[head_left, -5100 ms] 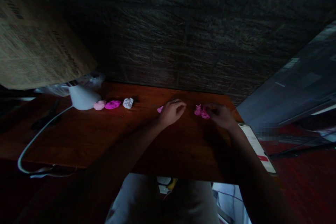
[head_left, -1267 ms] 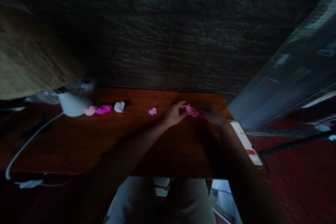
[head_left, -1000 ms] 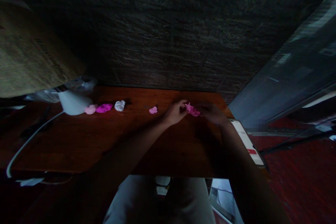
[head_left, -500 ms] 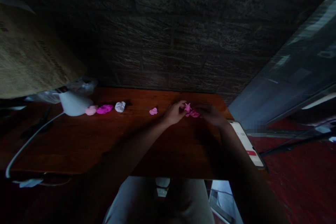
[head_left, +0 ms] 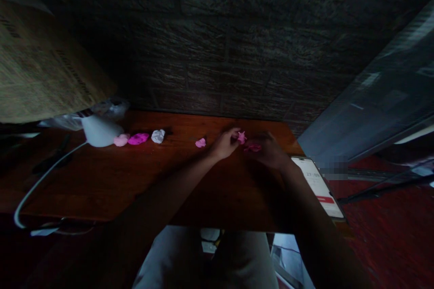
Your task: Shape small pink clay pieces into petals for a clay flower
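Note:
My left hand (head_left: 225, 143) pinches a small pink piece (head_left: 242, 137) with thin points sticking out, like modelling clay, just above the wooden table. My right hand (head_left: 270, 150) is beside it on the right, its fingers curled around a darker pink lump (head_left: 252, 146); shadow hides part of the grip. A gap separates the two pieces. Left of my left hand lies a small pink lump (head_left: 200, 142). Farther left, a white lump (head_left: 158, 136), a magenta lump (head_left: 138, 138) and a pale pink lump (head_left: 121, 140) sit in a row.
A lamp with a white base (head_left: 99, 131) and a printed shade (head_left: 47, 63) stands at the left, its white cable (head_left: 44, 180) crossing the table (head_left: 101, 189). A lit phone (head_left: 318, 187) lies at the right edge. A dark brick wall (head_left: 210, 45) rises behind.
My hands have drawn slightly apart, and the spiky pink piece in my left hand has separated from the darker pink lump. The whole view has shifted a little.

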